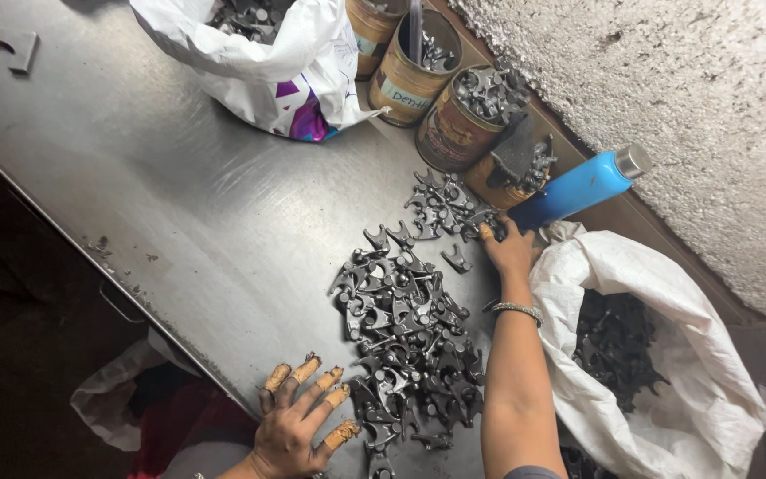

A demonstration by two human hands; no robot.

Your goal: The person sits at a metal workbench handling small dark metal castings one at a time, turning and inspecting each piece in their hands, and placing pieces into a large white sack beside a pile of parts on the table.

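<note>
Left hand [299, 417] lay flat on the steel tabletop [179, 204] at 6 o'clock, fingers [306, 370] spread and taped, grip open, holding nothing, just beside the pile of dark metal parts [405, 333]. Right hand [509, 250] reached past the pile toward 1 o'clock, fingers curled onto a smaller cluster of parts [441, 206]; whether that grip closed on a piece, cannot tell. White sack [667, 319] of parts sat at 3 o'clock. Beyond, a blue bottle [578, 188], tins [463, 115] of parts, and a white bag [268, 62] at 12 o'clock.
</note>
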